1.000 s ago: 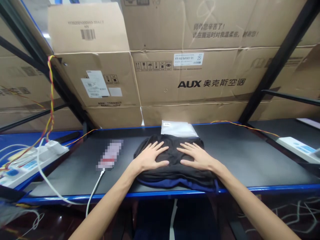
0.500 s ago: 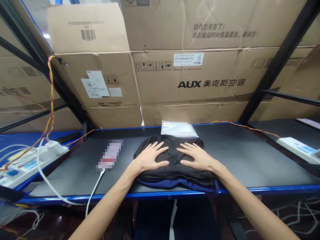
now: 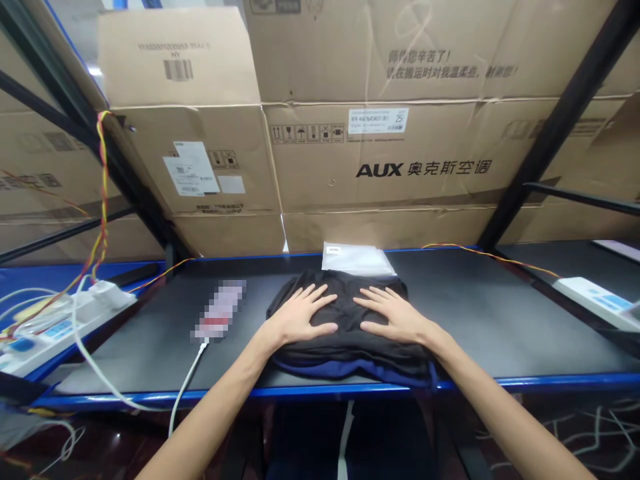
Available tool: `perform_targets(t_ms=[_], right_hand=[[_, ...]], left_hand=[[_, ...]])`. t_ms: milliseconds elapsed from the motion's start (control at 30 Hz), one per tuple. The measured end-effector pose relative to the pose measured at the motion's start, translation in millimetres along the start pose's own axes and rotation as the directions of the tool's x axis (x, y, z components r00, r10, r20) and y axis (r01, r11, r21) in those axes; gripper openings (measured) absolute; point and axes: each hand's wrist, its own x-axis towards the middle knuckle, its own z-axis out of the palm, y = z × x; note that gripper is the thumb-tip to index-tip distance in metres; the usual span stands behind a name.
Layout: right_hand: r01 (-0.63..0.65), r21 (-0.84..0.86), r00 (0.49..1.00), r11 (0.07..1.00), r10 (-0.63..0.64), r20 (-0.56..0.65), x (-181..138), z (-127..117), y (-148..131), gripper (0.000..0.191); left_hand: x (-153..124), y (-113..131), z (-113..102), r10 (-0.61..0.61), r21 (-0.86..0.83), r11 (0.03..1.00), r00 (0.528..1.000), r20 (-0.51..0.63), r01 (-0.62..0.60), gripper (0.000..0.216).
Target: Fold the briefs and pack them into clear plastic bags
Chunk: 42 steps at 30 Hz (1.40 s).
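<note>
A stack of folded cloth, seemingly garments, lies at the front middle of the dark tabletop, black on top with a dark blue layer at the bottom. My left hand rests flat on its left half, fingers spread. On the right half my right hand lies the same way, palm down and open. Both thumbs point inward, with a gap of black fabric between them. Behind the stack sits a clear plastic bag with a small white label, partly covered by the cloth.
A blurred-out phone-like item with a white cable lies to the left. Power strips stand at the left and right. Cardboard walls the back, between black metal posts. A blue edge borders the front.
</note>
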Motion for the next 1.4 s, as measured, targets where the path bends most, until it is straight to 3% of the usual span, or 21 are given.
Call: perform_targets(t_ms=[1167,1300,1400], right_hand=[[0.001,0.011,1.0,1.0,-0.001,-0.012,0,0,2,0.067],[0.002,0.048,0.999,0.999,0.001,-0.055,0,1,2,0.061],[0.038,0.103,0.986,0.994,-0.021,-0.164,2,1,5,0.051]], left_hand=[[0,-1,-1,0.034,0.002,0.999,0.999,-0.02,-0.033,0.074],[0,2,-7,0.011,-0.031,0.999,1.0,0.001,-0.011,0.073],[4,3,-15,0.013,-0.092,0.996,1.0,-0.021,-0.015,0.067]])
